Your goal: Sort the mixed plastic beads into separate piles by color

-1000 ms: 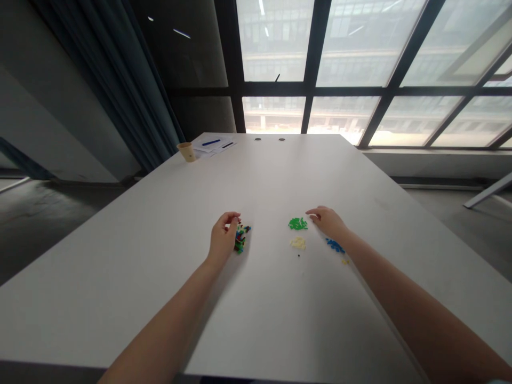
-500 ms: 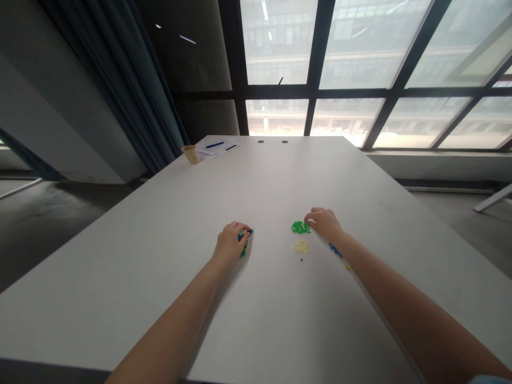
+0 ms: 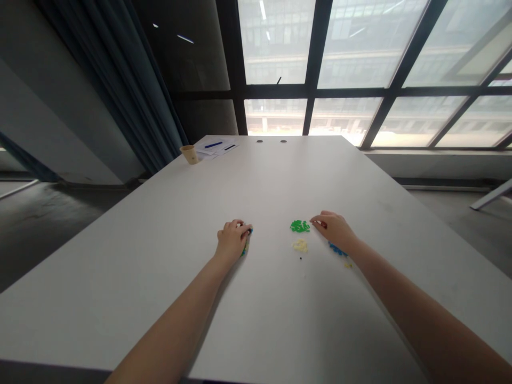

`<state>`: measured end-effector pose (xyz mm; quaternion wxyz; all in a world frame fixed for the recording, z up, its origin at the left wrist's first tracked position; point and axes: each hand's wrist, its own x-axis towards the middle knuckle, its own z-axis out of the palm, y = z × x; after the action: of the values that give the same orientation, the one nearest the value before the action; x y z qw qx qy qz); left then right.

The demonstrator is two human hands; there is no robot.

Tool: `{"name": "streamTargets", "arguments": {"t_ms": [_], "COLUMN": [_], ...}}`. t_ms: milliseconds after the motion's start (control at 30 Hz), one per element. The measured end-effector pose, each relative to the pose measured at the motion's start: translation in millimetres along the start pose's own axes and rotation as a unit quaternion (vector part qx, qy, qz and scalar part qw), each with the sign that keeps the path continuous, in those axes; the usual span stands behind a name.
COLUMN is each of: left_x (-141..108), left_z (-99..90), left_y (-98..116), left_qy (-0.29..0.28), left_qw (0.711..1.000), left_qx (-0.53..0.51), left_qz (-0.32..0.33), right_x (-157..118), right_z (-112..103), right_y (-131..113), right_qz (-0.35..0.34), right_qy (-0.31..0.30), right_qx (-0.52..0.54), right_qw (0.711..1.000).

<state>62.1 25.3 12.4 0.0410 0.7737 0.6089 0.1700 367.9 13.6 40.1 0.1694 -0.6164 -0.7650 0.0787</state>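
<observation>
My left hand [image 3: 232, 241] rests on the white table with curled fingers, over a cluster of small multicoloured pieces [image 3: 244, 249], mostly covered by the hand. A dark bit shows at its thumb and fingertips. My right hand [image 3: 335, 229] is closed in a pinch at the right edge of a pile of small green pieces [image 3: 300, 226]; whatever its fingertips hold is too small to make out. Something red [image 3: 323, 224] shows under its fingers. Pale yellow pieces [image 3: 300, 246] lie nearer me, and blue pieces [image 3: 338, 249] lie beside my right wrist.
A small dark bit [image 3: 301, 258] and a few yellow pieces [image 3: 348, 265] lie on the table [image 3: 256, 309]. At the far left stand a paper cup [image 3: 189, 154] and papers [image 3: 216, 149] with a blue pen [image 3: 213, 144]. Windows rise beyond the table.
My right hand has shifted slightly right, away from the green pile, uncovering more of the blue and yellow pieces. My left hand stays over its cluster, with its fingers slightly shifted.
</observation>
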Motion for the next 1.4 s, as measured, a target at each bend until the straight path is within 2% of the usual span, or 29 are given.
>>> {"name": "streamTargets", "arguments": {"t_ms": [300,633,733,833,1000,1167,1300,1400], "left_x": [2,2,1,-4,-27,-51,-61,-62], "left_z": [6.0,7.8,7.1,3.9,-3.0,-0.7,6.7,9.8], "left_y": [3,9,11,23,61,86,88,87], "left_qy": [0.017,0.026,0.023,0.014,0.001,0.047,0.064,0.072], "left_qw": [1.0,0.999,0.996,0.983,0.945,0.903,0.91,0.919], "left_qx": [-0.019,-0.02,-0.072,-0.173,-0.323,-0.421,-0.391,-0.358], "left_qz": [0.011,0.031,0.046,0.058,0.047,0.07,0.119,0.152], "right_x": [-43,-47,-49,-52,-64,-80,-86,-87], "right_z": [8,-9,-14,-23,-28,-7,15,23], "right_y": [6,16,18,16,-5,-47,-73,-78], "right_qz": [-0.003,0.038,0.042,0.051,0.041,-0.015,-0.081,-0.101], "right_qy": [0.01,0.06,0.076,0.097,0.114,0.11,0.106,0.117], "right_qx": [0.061,0.08,0.078,0.08,0.132,0.208,0.225,0.221], "right_qw": [0.998,0.994,0.993,0.991,0.984,0.972,0.965,0.963]}}
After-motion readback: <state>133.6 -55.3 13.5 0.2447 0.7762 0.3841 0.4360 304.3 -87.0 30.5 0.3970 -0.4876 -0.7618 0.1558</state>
